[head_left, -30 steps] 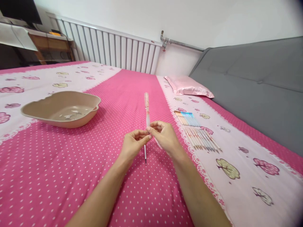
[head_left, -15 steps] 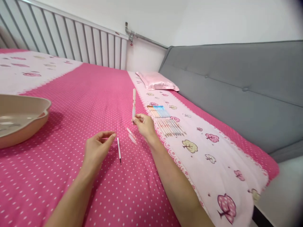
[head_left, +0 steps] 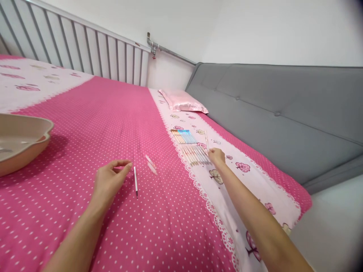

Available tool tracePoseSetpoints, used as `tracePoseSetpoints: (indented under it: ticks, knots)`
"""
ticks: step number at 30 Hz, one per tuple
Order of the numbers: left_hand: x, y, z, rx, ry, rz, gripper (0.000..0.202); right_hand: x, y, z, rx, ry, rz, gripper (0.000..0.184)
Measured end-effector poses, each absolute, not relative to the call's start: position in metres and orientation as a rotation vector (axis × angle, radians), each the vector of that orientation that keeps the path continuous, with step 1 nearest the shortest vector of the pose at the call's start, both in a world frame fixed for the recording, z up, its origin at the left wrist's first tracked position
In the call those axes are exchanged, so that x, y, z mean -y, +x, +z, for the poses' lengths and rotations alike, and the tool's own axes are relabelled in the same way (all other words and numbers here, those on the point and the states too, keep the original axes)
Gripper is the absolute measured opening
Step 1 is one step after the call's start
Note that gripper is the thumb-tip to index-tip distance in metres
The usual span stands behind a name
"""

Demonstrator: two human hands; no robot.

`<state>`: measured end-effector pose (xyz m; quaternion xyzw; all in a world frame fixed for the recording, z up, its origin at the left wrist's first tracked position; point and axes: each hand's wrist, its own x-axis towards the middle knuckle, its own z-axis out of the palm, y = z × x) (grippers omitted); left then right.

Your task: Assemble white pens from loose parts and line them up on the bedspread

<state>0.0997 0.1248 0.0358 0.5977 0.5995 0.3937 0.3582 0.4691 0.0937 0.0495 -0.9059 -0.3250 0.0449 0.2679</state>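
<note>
My right hand (head_left: 217,156) pinches an upright clear-and-pale pen (head_left: 207,140) by its lower end, at the right edge of a row of pale pens (head_left: 195,155). Behind that row lies another of brown, orange and blue pens (head_left: 183,136). My left hand (head_left: 113,177) is over the pink bed, thumb and fingertips pinched together; whether something small is between them is hidden. Just right of those fingertips is a white pen refill (head_left: 135,182), dark tip toward me. Farther right lie a slim pinkish-white pen part (head_left: 151,161) and a translucent piece (head_left: 152,168) beside it.
A beige tray-like basin (head_left: 25,151) stands at the left with small things inside. The dotted bedspread (head_left: 170,219) covers the bed. At the back are a pink pillow (head_left: 183,101) and a white radiator (head_left: 99,53); a grey padded headboard (head_left: 269,98) runs along the right.
My right hand has carried the pen rightward, from above the dotted pink cloth to the edge of the pale pen row. My left hand keeps its pinch by the refill. The view has shifted slightly.
</note>
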Motion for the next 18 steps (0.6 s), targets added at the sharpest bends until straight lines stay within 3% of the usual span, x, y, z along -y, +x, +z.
tracePoseSetpoints:
  ticks: [7, 18]
  knots:
    - [-0.125, 0.099, 0.035, -1.55, 1.537, 1.0, 0.044, -0.087, 0.503, 0.026, 0.683, -2.691, 0.187, 0.031]
    - [-0.123, 0.1, 0.04, -1.567, 1.523, 0.969, 0.04, -0.096, 0.514, 0.01, 0.727, -2.779, 0.2, 0.031]
